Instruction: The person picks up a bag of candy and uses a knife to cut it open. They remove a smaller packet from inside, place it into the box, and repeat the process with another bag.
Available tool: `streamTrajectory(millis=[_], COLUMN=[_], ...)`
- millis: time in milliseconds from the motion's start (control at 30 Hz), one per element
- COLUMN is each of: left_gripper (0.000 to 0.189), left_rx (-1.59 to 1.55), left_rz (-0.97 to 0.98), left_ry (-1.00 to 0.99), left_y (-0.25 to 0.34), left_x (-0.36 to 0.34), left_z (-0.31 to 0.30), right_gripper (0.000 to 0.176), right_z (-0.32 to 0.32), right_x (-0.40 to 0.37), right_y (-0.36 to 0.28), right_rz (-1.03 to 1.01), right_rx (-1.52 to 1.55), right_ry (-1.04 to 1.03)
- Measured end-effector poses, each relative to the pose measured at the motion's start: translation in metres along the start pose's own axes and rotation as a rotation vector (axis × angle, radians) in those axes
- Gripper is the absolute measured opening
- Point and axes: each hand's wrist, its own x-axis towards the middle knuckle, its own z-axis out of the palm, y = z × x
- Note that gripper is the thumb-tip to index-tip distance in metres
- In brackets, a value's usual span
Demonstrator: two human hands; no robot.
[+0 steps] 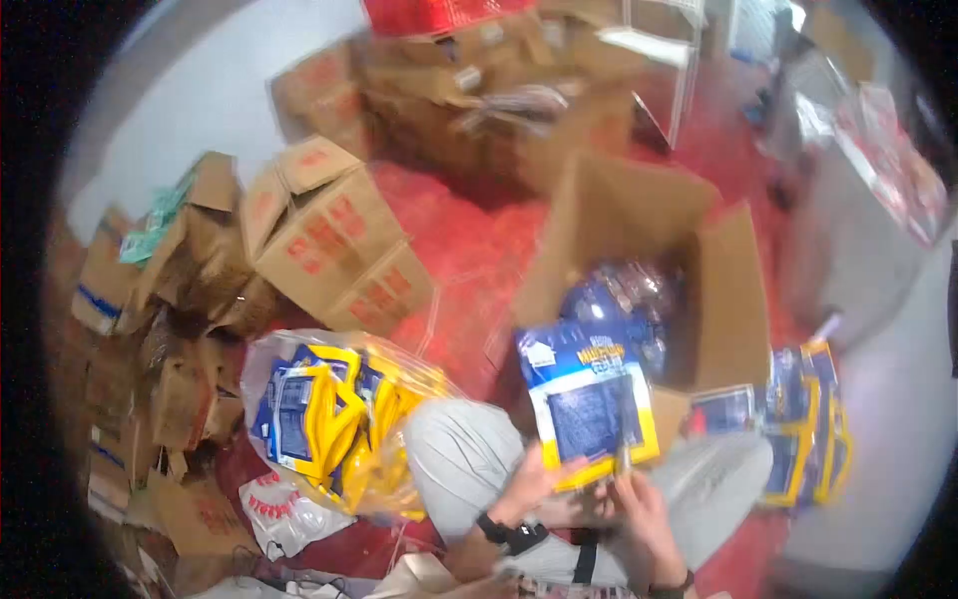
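In the head view a flat blue, white and yellow printed packet (591, 404) is tilted up above my lap. My left hand (534, 486) closes on its lower left corner, with a dark band on the wrist. My right hand (642, 509) is closed just below the packet's lower right edge. A thin greyish, stick-like object (626, 439) rises from its fingers across the packet's front; blur hides its exact kind. Beyond the packet stands an open cardboard box (733, 290) with blue and clear plastic-wrapped items (624, 299) inside.
A clear bag of similar packets (344, 414) lies to the left, beside a white plastic bag (289, 514). More packets (808, 429) are stacked at the right. Cardboard cartons (334, 240) crowd the left and back of the red floor (464, 260). A grey bin-like container (848, 230) stands right.
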Motion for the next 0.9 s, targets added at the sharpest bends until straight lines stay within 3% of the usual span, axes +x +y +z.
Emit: streamTrajectory(millis=[33,100,233,267,333,600,633,667,900], left_gripper=[0.039,0.04,0.035,0.031,0.036,0.026,0.026,0.027,0.032], left_rx=[-0.001,0.115,-0.113,-0.041,-0.077,0.094,-0.05,0.13,-0.14], left_rz=[0.016,-0.016,-0.086,-0.137,-0.096,-0.12,-0.139,-0.011,-0.201], left_ry=[0.008,0.135,0.084,0.105,0.074,0.162,0.137,0.14,0.242], left_y=[0.0,0.003,-0.003,-0.003,0.007,0.023,0.019,0.022,0.013], left_x=[0.002,-0.001,0.006,0.004,0.005,0.002,0.005,-0.002,0.005], left_z=[-0.007,-0.015,-0.025,-0.027,-0.019,-0.009,-0.011,-0.009,-0.018], right_gripper=[0.031,0.025,0.024,0.025,0.029,0.037,0.038,0.038,0.04], right_z=[0.003,0.006,-0.003,-0.004,-0.008,-0.015,-0.013,-0.012,-0.012], right_x=[-0.004,-0.011,-0.017,-0.018,-0.016,-0.013,-0.012,-0.012,-0.015], right_y=[-0.011,-0.025,-0.026,-0.019,-0.023,-0.036,-0.038,-0.039,-0.037], right_rz=[0.149,0.145,0.054,0.065,0.0,-0.141,-0.125,-0.11,-0.109], right_rx=[0.104,0.124,0.115,0.214,0.177,0.135,0.12,0.116,0.111], right_ry=[0.043,0.029,0.087,0.145,0.18,0.284,0.316,0.319,0.296])
